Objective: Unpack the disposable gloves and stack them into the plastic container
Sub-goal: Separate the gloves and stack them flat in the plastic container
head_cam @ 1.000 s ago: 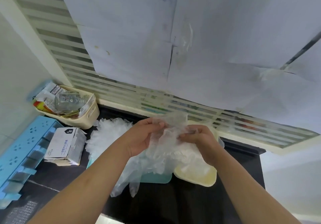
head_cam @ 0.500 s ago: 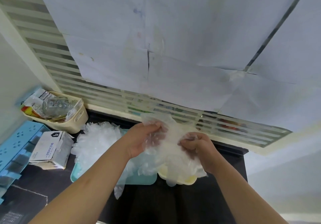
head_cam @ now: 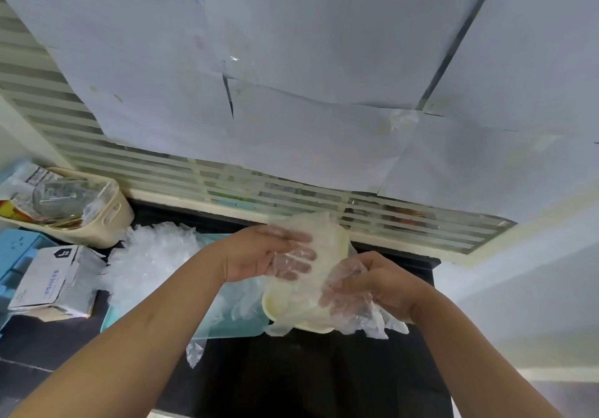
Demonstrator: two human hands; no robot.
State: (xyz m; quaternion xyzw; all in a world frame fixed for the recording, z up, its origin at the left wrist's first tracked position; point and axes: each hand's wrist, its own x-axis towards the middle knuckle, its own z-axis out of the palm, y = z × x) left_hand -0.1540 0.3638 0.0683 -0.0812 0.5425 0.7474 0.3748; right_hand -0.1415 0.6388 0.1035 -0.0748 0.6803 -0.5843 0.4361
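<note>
A bunch of clear disposable gloves (head_cam: pixel 311 232) hangs between my hands, right above the cream plastic container (head_cam: pixel 271 306) on the black counter. My left hand (head_cam: pixel 259 255) holds the bunch's left side, thumb on top, its fingers showing through the film. Gripping the right side with curled fingers is my right hand (head_cam: pixel 379 284), partly wrapped in film. Glove ends spill over the container's front rim. A loose pile of gloves (head_cam: pixel 155 255) lies on a teal tray (head_cam: pixel 227 331) to the left. The opened glove box (head_cam: pixel 55 279) sits further left.
A beige basket (head_cam: pixel 108 223) full of packets stands at the back left, with a blue rack (head_cam: pixel 16 255) in front of it. One stray glove (head_cam: pixel 194 352) hangs off the tray's front. A striped partition with taped paper sheets rises behind the counter.
Both hands have brought the bunch of gloves lower and to the right, onto the cream container. My right hand has dropped to the container's right side.
</note>
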